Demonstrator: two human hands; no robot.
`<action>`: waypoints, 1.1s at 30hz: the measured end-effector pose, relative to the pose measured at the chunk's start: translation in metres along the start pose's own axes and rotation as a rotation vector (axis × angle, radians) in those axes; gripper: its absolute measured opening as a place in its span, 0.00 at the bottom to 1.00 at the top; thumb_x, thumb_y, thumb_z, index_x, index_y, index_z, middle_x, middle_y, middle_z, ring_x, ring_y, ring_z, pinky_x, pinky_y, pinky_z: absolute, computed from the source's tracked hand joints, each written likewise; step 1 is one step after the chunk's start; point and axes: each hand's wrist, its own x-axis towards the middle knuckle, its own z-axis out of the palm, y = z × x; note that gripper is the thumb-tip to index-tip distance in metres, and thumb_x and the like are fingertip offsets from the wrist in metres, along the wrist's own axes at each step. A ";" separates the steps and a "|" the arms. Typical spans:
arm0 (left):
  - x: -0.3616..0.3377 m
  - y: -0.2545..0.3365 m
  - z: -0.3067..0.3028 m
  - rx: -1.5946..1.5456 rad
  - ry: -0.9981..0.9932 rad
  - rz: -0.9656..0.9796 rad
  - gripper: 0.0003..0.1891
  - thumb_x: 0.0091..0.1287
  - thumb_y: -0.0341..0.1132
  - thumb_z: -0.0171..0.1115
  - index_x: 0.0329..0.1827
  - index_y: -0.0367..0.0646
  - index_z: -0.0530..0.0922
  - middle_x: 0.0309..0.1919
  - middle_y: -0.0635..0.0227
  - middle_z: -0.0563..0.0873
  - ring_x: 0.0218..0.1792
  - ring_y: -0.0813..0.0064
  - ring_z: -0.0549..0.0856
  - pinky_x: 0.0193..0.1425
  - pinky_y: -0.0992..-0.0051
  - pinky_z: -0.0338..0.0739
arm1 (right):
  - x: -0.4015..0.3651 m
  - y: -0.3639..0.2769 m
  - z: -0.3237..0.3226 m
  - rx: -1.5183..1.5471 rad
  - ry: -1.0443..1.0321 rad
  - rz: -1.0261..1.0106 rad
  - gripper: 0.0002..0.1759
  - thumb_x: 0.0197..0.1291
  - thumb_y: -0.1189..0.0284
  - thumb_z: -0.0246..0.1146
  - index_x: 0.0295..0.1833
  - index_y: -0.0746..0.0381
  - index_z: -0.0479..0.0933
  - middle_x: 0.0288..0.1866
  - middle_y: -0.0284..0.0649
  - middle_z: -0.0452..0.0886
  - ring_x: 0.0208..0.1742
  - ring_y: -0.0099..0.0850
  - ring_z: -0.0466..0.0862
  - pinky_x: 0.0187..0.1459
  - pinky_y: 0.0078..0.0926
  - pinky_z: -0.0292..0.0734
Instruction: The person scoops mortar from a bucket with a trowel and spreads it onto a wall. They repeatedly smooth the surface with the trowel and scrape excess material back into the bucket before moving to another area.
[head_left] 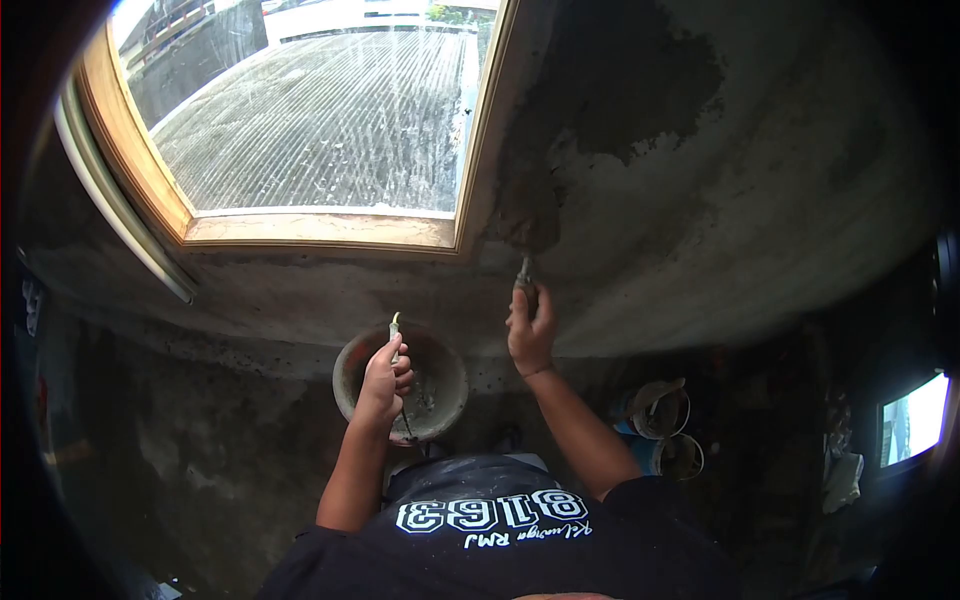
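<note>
My right hand (530, 330) is closed round the handle of a trowel (527, 215). Its dark, mortar-smeared blade lies at the wall, just right of the window frame's lower corner. My left hand (388, 378) grips a grey-handled tool (395, 328) with a pale yellowish tip pointing up. A thin dark edge hangs below that fist, and I cannot make out the tool's full shape. Beneath my left hand stands a round basin (450, 400) with grey residue inside. A darker, wet-looking patch of mortar (640, 85) covers the wall at upper right.
A wooden window frame (330, 230) borders the work area at upper left, with a pale pipe (115, 200) along its left side. Two buckets (662, 410) stand on the floor by my right forearm. The grey wall (780, 200) curves across the right.
</note>
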 end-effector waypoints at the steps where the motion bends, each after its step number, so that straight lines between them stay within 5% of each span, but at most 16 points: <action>1: -0.001 0.000 0.000 0.001 0.013 -0.004 0.14 0.75 0.51 0.56 0.42 0.51 0.71 0.15 0.85 0.61 0.13 0.89 0.56 0.19 0.81 0.45 | 0.000 -0.005 -0.007 -0.001 0.005 -0.003 0.17 0.75 0.60 0.56 0.50 0.64 0.74 0.28 0.31 0.75 0.23 0.19 0.74 0.27 0.20 0.72; 4: 0.001 -0.001 0.003 0.017 0.018 -0.019 0.13 0.75 0.51 0.55 0.41 0.52 0.72 0.15 0.85 0.61 0.13 0.88 0.56 0.19 0.81 0.44 | 0.007 -0.019 -0.023 0.239 -0.022 -0.091 0.19 0.77 0.57 0.50 0.45 0.62 0.72 0.25 0.29 0.72 0.20 0.18 0.70 0.25 0.18 0.69; 11: 0.004 -0.003 0.008 0.046 -0.018 -0.055 0.13 0.76 0.51 0.54 0.40 0.53 0.73 0.15 0.85 0.61 0.13 0.88 0.55 0.18 0.80 0.44 | 0.070 -0.072 -0.038 0.097 -0.097 -0.141 0.19 0.77 0.58 0.49 0.42 0.63 0.72 0.24 0.32 0.75 0.22 0.19 0.74 0.26 0.19 0.69; 18: 0.004 -0.005 0.006 0.048 -0.012 -0.041 0.13 0.76 0.51 0.53 0.40 0.53 0.73 0.15 0.85 0.61 0.13 0.87 0.55 0.19 0.80 0.44 | 0.058 0.001 -0.048 -0.169 -0.022 -0.228 0.21 0.76 0.56 0.50 0.40 0.64 0.73 0.22 0.37 0.74 0.20 0.28 0.76 0.26 0.29 0.70; 23: 0.004 -0.004 0.011 0.064 0.008 -0.044 0.13 0.76 0.51 0.53 0.40 0.53 0.72 0.15 0.84 0.61 0.13 0.87 0.56 0.19 0.80 0.44 | 0.046 -0.029 -0.057 -0.088 0.004 -0.170 0.20 0.75 0.57 0.51 0.41 0.64 0.73 0.21 0.37 0.74 0.21 0.32 0.77 0.26 0.32 0.71; 31: 0.009 -0.004 0.020 0.069 -0.024 -0.071 0.13 0.76 0.50 0.54 0.40 0.53 0.73 0.15 0.85 0.62 0.14 0.88 0.56 0.19 0.81 0.45 | 0.078 -0.048 -0.060 -0.375 -0.004 -0.284 0.16 0.74 0.63 0.52 0.42 0.65 0.74 0.27 0.47 0.81 0.29 0.50 0.84 0.30 0.39 0.75; 32: 0.009 -0.003 0.022 0.061 -0.020 -0.072 0.13 0.75 0.50 0.55 0.39 0.53 0.73 0.16 0.86 0.62 0.14 0.89 0.56 0.19 0.81 0.45 | 0.076 -0.040 -0.061 -0.373 -0.002 -0.282 0.16 0.74 0.63 0.52 0.42 0.65 0.74 0.27 0.47 0.81 0.29 0.50 0.84 0.30 0.39 0.75; 33: 0.008 -0.001 0.023 0.064 -0.017 -0.074 0.13 0.75 0.50 0.55 0.39 0.53 0.73 0.16 0.86 0.62 0.14 0.89 0.56 0.19 0.81 0.45 | 0.069 -0.028 -0.064 -0.310 -0.001 -0.260 0.17 0.75 0.61 0.52 0.41 0.65 0.74 0.23 0.41 0.78 0.24 0.39 0.79 0.28 0.34 0.73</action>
